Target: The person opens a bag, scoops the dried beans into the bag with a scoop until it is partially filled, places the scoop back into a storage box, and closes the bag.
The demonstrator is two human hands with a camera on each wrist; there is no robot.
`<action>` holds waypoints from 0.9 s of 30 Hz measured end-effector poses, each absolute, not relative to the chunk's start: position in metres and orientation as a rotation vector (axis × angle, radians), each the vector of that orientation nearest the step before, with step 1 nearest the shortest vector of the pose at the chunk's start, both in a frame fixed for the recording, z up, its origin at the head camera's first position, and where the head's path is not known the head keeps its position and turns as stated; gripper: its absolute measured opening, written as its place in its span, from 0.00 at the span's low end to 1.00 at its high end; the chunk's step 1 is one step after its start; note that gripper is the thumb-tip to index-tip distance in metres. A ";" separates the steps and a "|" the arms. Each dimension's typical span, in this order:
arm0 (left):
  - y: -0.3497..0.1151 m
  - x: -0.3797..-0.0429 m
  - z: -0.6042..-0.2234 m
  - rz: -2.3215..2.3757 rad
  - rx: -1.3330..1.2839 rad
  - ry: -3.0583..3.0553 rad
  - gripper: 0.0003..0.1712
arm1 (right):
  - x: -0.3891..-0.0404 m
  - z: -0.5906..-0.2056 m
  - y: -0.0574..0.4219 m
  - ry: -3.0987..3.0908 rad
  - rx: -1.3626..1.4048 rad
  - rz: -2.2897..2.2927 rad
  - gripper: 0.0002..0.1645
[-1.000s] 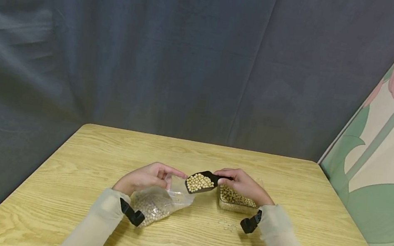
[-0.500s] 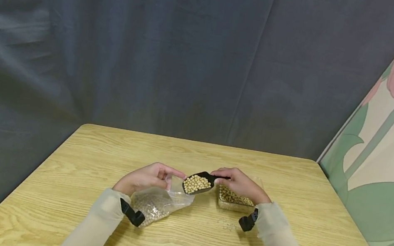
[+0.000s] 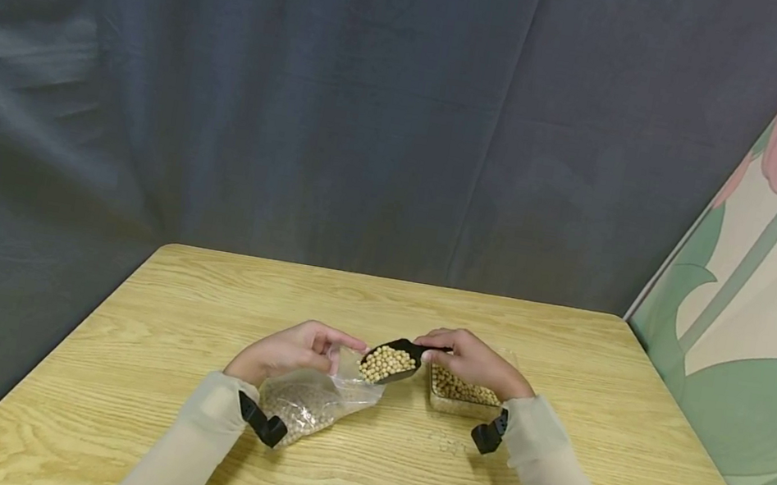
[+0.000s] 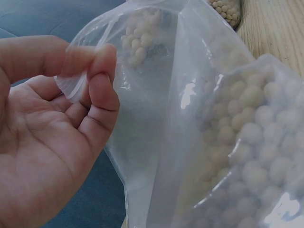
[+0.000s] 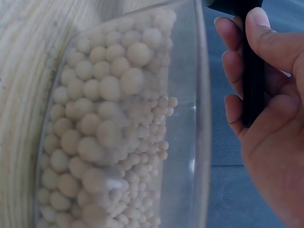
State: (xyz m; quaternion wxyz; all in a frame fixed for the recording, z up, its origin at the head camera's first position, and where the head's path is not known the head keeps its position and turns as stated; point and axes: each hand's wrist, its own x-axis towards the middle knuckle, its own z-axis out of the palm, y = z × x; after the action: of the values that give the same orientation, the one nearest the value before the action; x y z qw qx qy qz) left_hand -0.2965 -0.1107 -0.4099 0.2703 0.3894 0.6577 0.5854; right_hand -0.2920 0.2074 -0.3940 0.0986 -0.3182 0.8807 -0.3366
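My left hand pinches the rim of a clear plastic bag between thumb and curled fingers. Pale round beans fill the bag's lower part, which lies on the table. In my right hand is the handle of a black scoop, fingers wrapped round it. Heaped with beans, the scoop tilts a little toward the bag, its front edge at the bag's mouth by my left index fingertip. Through the film in the left wrist view, a cluster of beans shows near the mouth.
Under my right hand stands a clear rectangular container holding more of these beans. The wooden table ends at a dark curtain behind. A floral cloth hangs at the right.
My right hand has moved slightly left with the loaded scoop, bringing its front edge over the bag's mouth. The left hand and the bag have stayed nearly still.
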 end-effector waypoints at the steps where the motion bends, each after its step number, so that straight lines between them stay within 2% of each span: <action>1: -0.111 -0.297 -0.410 1.579 1.054 1.766 0.31 | -0.292 -0.393 0.207 2.607 -0.947 -0.991 0.23; 27: -0.112 -0.298 -0.411 1.585 1.072 1.740 0.32 | -0.291 -0.385 0.200 2.676 -1.044 -0.916 0.20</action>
State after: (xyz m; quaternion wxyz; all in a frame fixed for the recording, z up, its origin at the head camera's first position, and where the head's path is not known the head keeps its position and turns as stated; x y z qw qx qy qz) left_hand -0.2981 -0.1120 -0.4111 0.2741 0.3986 0.6469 0.5895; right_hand -0.2913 0.1996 -0.3851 0.0632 -0.3456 0.8857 -0.3033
